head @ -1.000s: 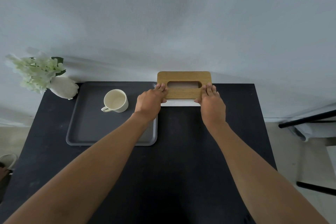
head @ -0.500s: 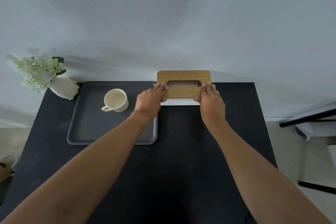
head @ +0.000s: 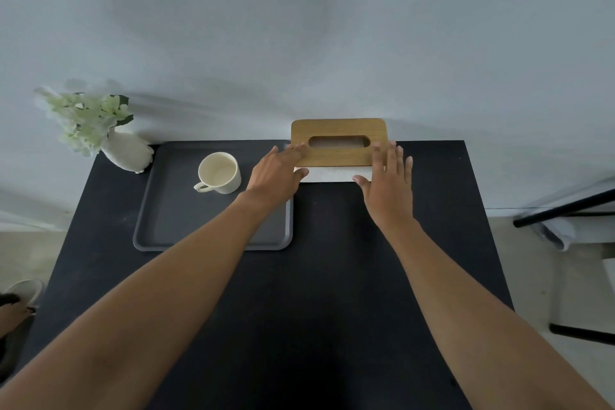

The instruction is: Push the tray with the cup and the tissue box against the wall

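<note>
Tissue box (head: 338,143) at the tabletop's (head: 332,276) far edge, its back against the wall (head: 299,27); tray (head: 173,226) just to its left, also at the far edge, carrying the cup (head: 219,172). Bare tabletop lies right of the box and near the viewer. Left hand (head: 276,173) and right hand (head: 389,183) flank the box, fingers (head: 397,153) spread apart, resting on its lid corners, gripping nothing. Vase (head: 128,151) at far left.

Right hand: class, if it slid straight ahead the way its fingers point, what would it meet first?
The right hand would probably press into the tissue box, whose right end it already touches; the wall lies just behind.
</note>
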